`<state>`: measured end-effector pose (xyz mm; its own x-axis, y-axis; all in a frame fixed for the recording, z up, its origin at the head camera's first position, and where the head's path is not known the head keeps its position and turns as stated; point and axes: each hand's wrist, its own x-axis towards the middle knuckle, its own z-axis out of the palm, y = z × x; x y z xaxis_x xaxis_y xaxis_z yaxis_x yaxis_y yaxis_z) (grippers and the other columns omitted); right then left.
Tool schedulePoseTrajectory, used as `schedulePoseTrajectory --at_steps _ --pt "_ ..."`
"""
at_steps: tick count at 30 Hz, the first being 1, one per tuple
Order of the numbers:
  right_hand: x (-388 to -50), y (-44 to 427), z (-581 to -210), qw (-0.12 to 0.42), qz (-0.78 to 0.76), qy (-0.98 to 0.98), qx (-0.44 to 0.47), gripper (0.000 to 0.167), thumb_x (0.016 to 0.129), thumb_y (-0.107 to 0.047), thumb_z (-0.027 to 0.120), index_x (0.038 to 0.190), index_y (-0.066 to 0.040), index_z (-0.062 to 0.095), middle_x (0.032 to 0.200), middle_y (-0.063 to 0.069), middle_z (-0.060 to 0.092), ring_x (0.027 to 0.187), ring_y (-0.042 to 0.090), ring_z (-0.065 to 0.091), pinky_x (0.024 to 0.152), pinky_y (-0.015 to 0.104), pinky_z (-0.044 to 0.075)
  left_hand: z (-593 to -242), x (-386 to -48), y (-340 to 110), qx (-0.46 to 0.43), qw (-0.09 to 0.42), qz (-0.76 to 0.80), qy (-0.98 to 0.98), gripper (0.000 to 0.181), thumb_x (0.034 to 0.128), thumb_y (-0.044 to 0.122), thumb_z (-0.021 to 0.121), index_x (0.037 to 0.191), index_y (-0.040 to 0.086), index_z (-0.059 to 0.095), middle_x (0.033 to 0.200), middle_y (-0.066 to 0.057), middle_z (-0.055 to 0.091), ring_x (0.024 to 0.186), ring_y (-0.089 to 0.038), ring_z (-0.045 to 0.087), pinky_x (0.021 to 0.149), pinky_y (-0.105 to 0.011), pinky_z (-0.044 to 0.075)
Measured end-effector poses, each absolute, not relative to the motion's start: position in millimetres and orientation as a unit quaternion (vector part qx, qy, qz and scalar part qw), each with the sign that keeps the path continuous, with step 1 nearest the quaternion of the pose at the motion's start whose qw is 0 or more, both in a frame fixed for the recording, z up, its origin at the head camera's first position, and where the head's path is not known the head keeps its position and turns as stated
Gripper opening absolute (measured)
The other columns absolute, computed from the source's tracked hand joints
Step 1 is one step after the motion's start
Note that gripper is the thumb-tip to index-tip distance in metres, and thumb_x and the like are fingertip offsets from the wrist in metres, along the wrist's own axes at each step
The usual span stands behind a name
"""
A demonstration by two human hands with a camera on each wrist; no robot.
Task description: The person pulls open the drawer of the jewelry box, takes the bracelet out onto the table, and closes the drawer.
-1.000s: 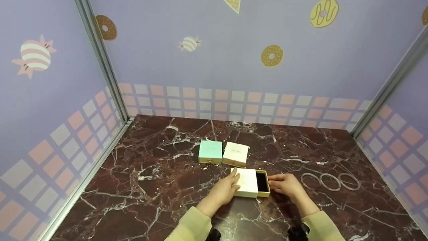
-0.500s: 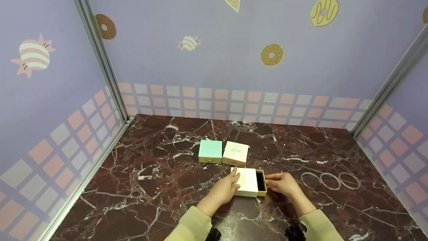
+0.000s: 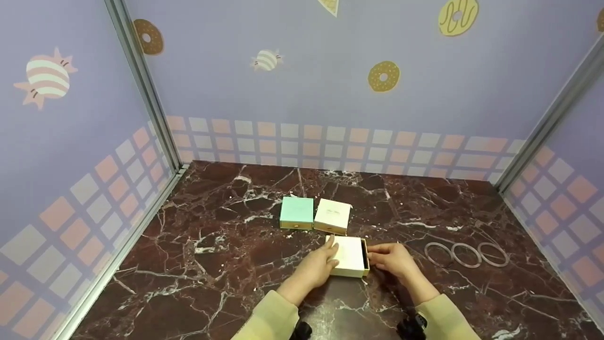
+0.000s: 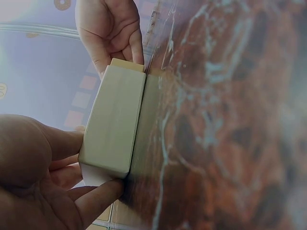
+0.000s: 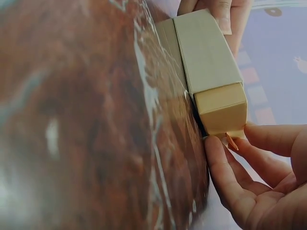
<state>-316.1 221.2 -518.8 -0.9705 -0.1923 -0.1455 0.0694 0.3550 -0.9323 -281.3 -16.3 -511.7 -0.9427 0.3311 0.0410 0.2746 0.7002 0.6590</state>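
Observation:
A white drawer box [image 3: 348,255] lies on the dark marbled table, its yellow-edged drawer [image 3: 366,259] sticking out a little on the right with a narrow dark strip of the inside showing. My left hand [image 3: 315,265] holds the sleeve at its left end, thumb and fingers on its sides and end, also seen gripping in the left wrist view. My right hand [image 3: 392,259] presses its fingertips against the drawer's outer end. In the right wrist view those fingertips surround a small orange pull tab [image 5: 231,141] on the drawer front.
Just behind stand a mint-green box [image 3: 297,210] and a second white box [image 3: 333,215], side by side. Several clear rings, one of them a clear ring [image 3: 466,256], lie to the right of my right hand. Printed walls [image 3: 321,85] enclose the table at the back and sides.
The drawer has slid left into the white sleeve, from about a third out to a narrow strip. My right hand moved left with it; my left hand stayed in place.

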Motion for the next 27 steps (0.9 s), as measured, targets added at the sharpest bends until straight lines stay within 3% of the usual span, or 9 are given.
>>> schedulePoseTrajectory --at_steps 12,18,27 --pt "-312.8 206.4 -519.2 0.11 -0.579 0.806 -0.055 0.034 0.095 0.005 0.055 0.122 0.022 0.063 0.103 0.024 0.077 0.087 0.014 0.074 0.08 0.028 0.064 -512.1 -281.4 -16.5 0.164 0.041 0.346 0.923 0.053 0.1032 0.018 0.06 0.152 0.002 0.048 0.168 -0.012 0.032 0.143 -0.037 0.05 0.119 -0.049 0.043" --pt "-313.5 205.5 -518.9 0.108 -0.576 0.808 -0.064 0.036 0.092 0.007 0.054 0.123 0.023 0.062 0.104 0.025 0.076 0.084 0.012 0.072 0.076 0.026 0.063 -512.2 -281.6 -17.4 0.168 0.036 0.345 0.923 0.053 0.1027 0.017 0.06 0.151 0.0 0.048 0.167 -0.013 0.033 0.143 -0.038 0.05 0.119 -0.049 0.043" --pt "-321.8 206.1 -519.1 0.11 -0.58 0.807 -0.032 0.038 0.095 0.001 0.055 0.128 0.021 0.059 0.098 0.015 0.077 0.08 0.01 0.072 0.066 0.019 0.058 -510.9 -280.6 -16.1 0.167 0.038 0.349 0.921 0.052 0.1037 0.018 0.059 0.151 0.0 0.048 0.168 -0.015 0.032 0.144 -0.038 0.048 0.121 -0.049 0.041"
